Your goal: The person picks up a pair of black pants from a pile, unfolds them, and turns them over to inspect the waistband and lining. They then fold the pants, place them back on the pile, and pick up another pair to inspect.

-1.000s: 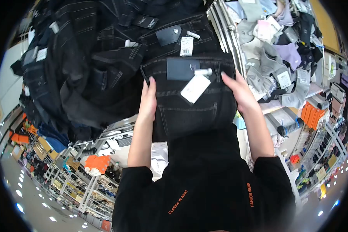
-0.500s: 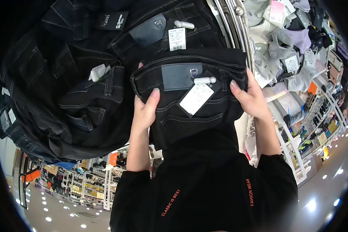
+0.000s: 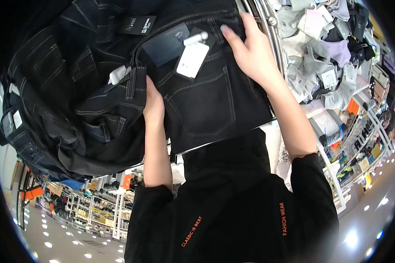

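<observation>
Folded black jeans lie over the stack, back pocket facing up. On their waistband are a dark patch, a white paper tag and a white security tag. My right hand grips the upper right corner of these jeans, thumb on top and fingers at the outer edge. My left hand is at their left edge, wedged against a rumpled heap of dark jeans; its fingers are hidden.
Another white security tag sits on the heap. A curved metal rail runs along the right of the jeans. Beyond it lie grey and purple garments with tags. Shop shelves and a shiny floor show below.
The folded jeans have moved up and away from my body, now covering the tagged pair behind. My right hand went up with them; my left hand shifted slightly left and its thumb is now hidden.
</observation>
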